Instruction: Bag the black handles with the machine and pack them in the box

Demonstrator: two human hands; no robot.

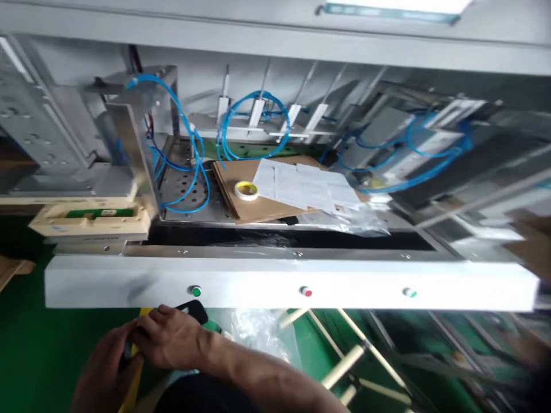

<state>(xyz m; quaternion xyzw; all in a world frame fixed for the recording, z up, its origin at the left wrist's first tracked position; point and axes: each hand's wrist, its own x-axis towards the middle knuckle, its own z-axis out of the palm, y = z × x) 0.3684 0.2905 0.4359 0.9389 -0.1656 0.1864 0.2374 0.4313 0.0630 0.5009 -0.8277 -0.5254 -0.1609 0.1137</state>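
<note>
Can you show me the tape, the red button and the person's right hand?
Tape (246,197): head view, front of its white ring.
Red button (307,292): head view, its red cap.
Right hand (173,339): head view, back of the hand.

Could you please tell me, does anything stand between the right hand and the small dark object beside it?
Nothing visible does. The small dark object is between the left hand and the right hand, whose fingers are close against it; blur hides the exact contact.
</note>
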